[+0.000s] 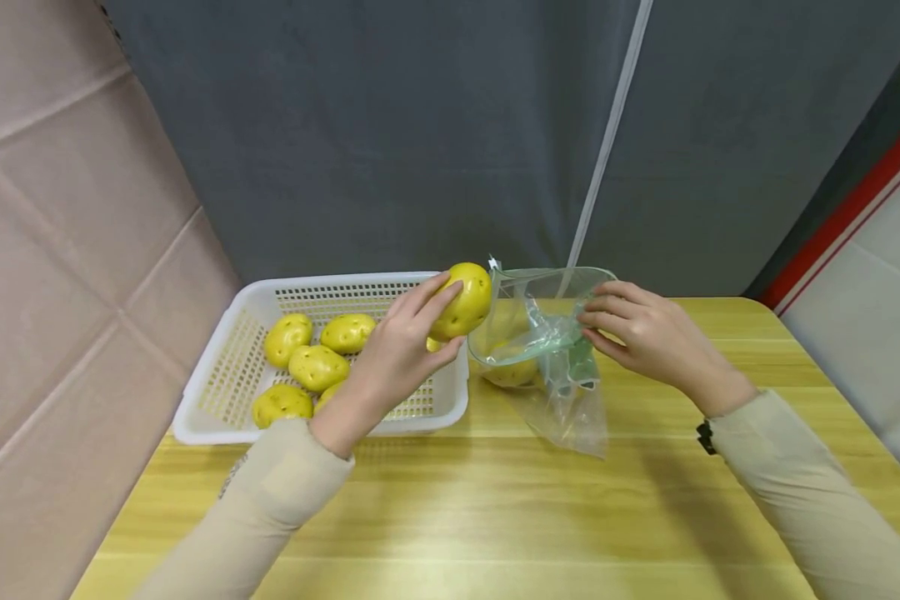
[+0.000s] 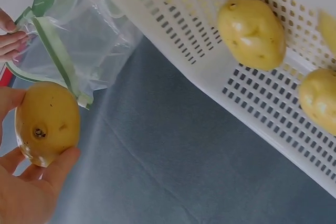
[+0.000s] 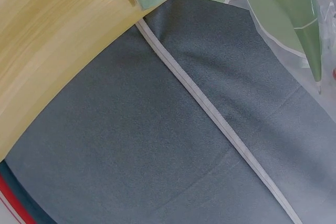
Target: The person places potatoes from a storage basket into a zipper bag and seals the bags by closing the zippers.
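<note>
A yellow potato [image 1: 467,302] is gripped between the fingers and thumb of my left hand [image 1: 390,358], right beside the mouth of a clear zip bag [image 1: 562,417]. In the left wrist view, that potato [image 2: 50,121] shows a dark eye and overlaps the bag's green-edged rim [image 2: 55,51]. My right hand [image 1: 648,333] pinches the far right side of the rim, and the mouth is spread wide. Another potato [image 1: 512,375] shows through the plastic at the bag's bottom. The right wrist view catches green-printed plastic of the bag [image 3: 283,19], with the hand itself out of sight.
A white perforated basket [image 1: 461,400] stands left of the bag, holding several potatoes [image 1: 318,368], partly hidden by my left forearm. Both sit on a wood-grain table [image 1: 450,517]. A grey curtain [image 1: 375,142] hangs behind, and a padded wall [image 1: 52,250] rises on the left.
</note>
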A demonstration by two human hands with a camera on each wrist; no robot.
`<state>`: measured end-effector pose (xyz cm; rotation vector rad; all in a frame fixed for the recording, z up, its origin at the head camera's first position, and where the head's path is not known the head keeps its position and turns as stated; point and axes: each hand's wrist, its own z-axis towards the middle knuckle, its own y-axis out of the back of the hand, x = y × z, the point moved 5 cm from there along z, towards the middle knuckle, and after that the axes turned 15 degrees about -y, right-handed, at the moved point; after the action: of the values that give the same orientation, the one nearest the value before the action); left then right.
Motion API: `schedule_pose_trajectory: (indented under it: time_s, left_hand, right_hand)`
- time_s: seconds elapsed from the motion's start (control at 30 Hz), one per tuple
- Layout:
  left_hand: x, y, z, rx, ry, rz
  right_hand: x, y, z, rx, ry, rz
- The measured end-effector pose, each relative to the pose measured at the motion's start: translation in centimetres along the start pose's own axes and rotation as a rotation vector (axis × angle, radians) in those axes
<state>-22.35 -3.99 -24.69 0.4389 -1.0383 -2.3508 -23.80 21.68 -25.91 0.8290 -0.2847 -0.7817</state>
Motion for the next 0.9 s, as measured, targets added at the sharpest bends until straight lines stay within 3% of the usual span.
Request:
schedule_pose_trajectory:
  time_s: [0.33, 0.57, 0.9]
  left_hand:
    - [-1.5, -1.2, 1.2, 0.019, -0.055, -0.007]
    - [-2.6, -2.4, 1.6, 0.091, -0.105, 0.0]
    - [-3.0, -3.6, 1.8, 0.131, -0.146, -0.027]
  right_hand:
    - [0.3, 0.3, 0.1, -0.004, 0.003, 0.006]
    - [0.4, 0.3, -0.1, 0.002, 0.006, 0.011]
    - [0.7, 0.4, 0.0, -0.015, 0.013, 0.014]
